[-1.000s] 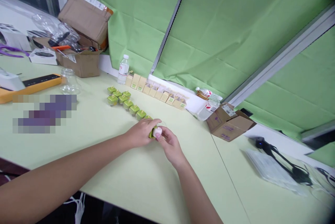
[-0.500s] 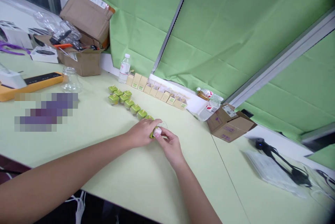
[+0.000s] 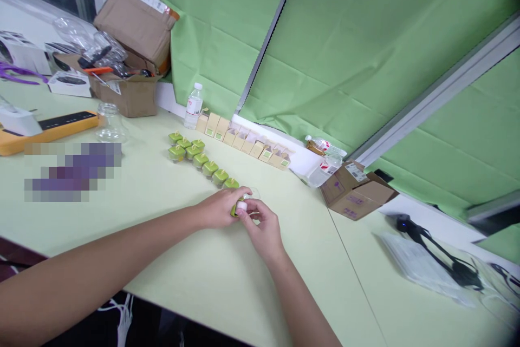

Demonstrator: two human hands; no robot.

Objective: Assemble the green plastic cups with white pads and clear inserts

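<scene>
My left hand is closed round a small green piece, which looks like the green tops nearby; most of it is hidden by the fingers. With thumb and fingers, my right hand pinches a small white rounded piece against the green one. Just behind my fingers lies something clear and round, partly covered. Several small clear containers with green tops stand in a slanting line beyond my left hand, each with a little yellowish loop on top.
Small open cardboard boxes line the wall behind. A water bottle stands at their left end, and a glass jar by the orange power strip. At right are clear bottles, a carton and a black headset.
My hands have shifted slightly left and the white piece now sits lower, closer against the green one. The nearest green-topped container shows more fully.
</scene>
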